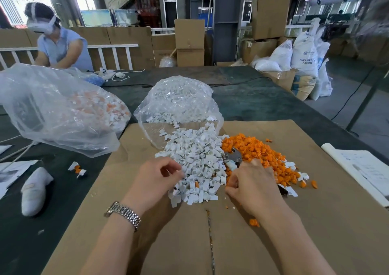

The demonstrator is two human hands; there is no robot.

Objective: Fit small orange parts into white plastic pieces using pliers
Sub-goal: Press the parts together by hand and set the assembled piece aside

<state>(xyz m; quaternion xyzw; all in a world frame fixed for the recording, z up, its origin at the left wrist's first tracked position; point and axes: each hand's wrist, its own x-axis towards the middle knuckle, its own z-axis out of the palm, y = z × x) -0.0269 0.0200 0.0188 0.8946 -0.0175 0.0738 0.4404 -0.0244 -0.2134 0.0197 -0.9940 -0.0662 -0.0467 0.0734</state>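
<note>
A heap of white plastic pieces (pixel 195 154) spills from a clear bag (pixel 179 102) onto the brown cardboard sheet (pixel 189 243). Right beside it lies a heap of small orange parts (pixel 259 150). My left hand (pixel 155 177) reaches into the left edge of the white heap with curled fingers; whether they pinch a piece is hidden. My right hand (pixel 252 184) grips the pliers (pixel 232 156), whose metal jaws point up where the two heaps meet. The handles are hidden under my palm.
A large clear bag (pixel 56 110) of fitted white-and-orange pieces sits at the left. Two fitted pieces (pixel 77 169) and a white controller (pixel 34 190) lie on the dark table. Papers (pixel 366 169) lie at the right. Another person (pixel 61 43) sits far left.
</note>
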